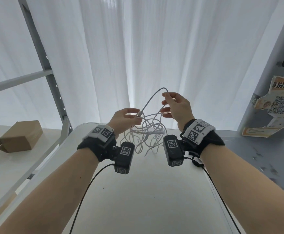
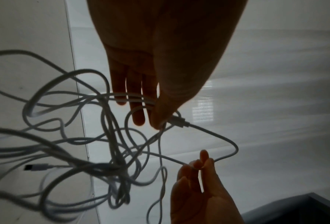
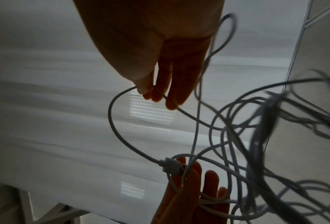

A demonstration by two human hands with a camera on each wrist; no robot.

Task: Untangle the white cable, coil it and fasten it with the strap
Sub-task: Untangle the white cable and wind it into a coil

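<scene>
Both hands are raised above the worktop (image 1: 148, 191) with the white cable (image 1: 148, 134) strung between them. The left hand (image 1: 124, 119) pinches the cable's plug (image 2: 178, 121) between thumb and fingertips. The right hand (image 1: 176, 107) pinches a strand farther along, just above the plug. The rest hangs below the plug in a tangle of loops, over the worktop.

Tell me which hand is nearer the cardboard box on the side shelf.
Left. The left hand is raised on the same side as the cardboard box; the right hand is farther across, pinching the white cable.
</scene>
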